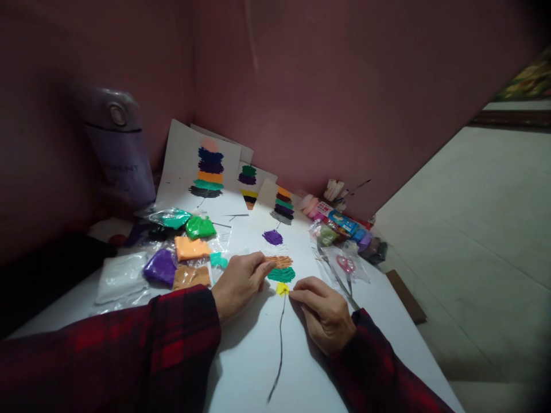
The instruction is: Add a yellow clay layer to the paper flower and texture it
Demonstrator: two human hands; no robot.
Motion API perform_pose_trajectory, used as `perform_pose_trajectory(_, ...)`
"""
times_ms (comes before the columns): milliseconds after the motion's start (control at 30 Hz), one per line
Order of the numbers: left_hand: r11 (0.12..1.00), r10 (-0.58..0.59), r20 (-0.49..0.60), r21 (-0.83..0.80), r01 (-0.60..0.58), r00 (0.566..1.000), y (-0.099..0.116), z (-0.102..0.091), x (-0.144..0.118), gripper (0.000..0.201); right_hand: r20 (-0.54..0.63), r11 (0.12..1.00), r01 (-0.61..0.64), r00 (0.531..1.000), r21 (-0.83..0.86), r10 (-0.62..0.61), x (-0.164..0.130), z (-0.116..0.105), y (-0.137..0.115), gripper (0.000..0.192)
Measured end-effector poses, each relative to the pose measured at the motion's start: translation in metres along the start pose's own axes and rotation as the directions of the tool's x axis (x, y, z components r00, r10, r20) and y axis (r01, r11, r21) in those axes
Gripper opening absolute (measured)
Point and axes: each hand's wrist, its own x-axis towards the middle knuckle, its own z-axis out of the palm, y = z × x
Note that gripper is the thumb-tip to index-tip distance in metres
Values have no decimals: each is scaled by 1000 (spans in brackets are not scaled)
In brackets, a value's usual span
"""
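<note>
1. One white table (379, 321) fills the lower middle of the view, set against a dull pink wall (327, 86).
2. Beside the wall at the far left stands a lilac lidded container (118, 146), partly in shadow.
3. Three finished sheets (202, 166) lean on the wall, each showing stacked bands of coloured clay.
4. Flat on the table lies the white sheet (258, 350) in hand, with a long black line running up to a column of clay patches.
5. A heap of clay packets (181, 252) sits left of that sheet: teal, green, orange, purple, tan and white.
6. A row of small clay sticks and wrappers (344, 229) lies at the right, near the wall.
7. The left hand (239, 284), in a red-and-black checked sleeve, rests on the sheet with fingers curled, fingertips pressing the orange-brown patch (279, 261).
8. The right hand (325, 312) lies loosely curled on the sheet, its forefinger tip touching the yellow patch (282, 288); it grips nothing that can be seen.
9. Between those two patches sits a teal patch (281, 275), and a purple patch (272, 236) lies farther up.
</note>
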Motion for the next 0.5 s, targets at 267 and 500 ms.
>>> perform_pose_trajectory(267,1000,-2,0,-1,2,1000,-1,1,0,37,45,1000,5,999,-15,-4,0,2,4,22)
perform_pose_trajectory(500,1000,-11,3,-1,11,1000,-1,0,0,37,37,1000,17,999,10,-17,-1,2,3,23)
